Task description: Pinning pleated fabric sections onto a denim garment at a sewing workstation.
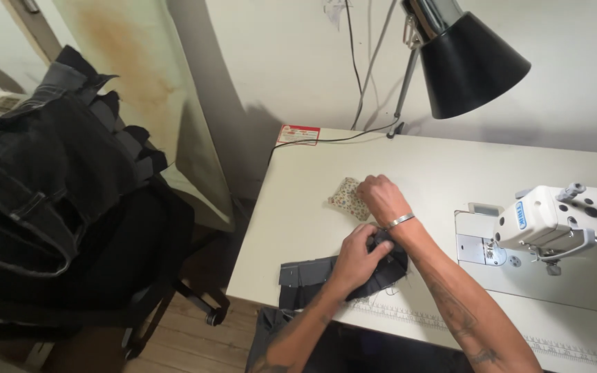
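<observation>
Near the worktop (450, 166) front edge, dark fabric (312, 273) is pinned flat by the left hand (356, 259), fingers clamped; a patterned scrap (345, 197) is apparently pinched by the right hand (381, 197).

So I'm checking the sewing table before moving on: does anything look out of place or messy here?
Mostly tidy. The dark fabric piece under the left hand hangs over the table front edge. The right hand touches a small patterned cloth. A heap of dark garments is piled on the chair at left.

My left hand (355, 259) covers much of the dark denim piece (312, 273). The sewing machine (564, 221) runs off the right edge, and my right hand (381, 197) hides part of the small patterned fabric (345, 197).
</observation>
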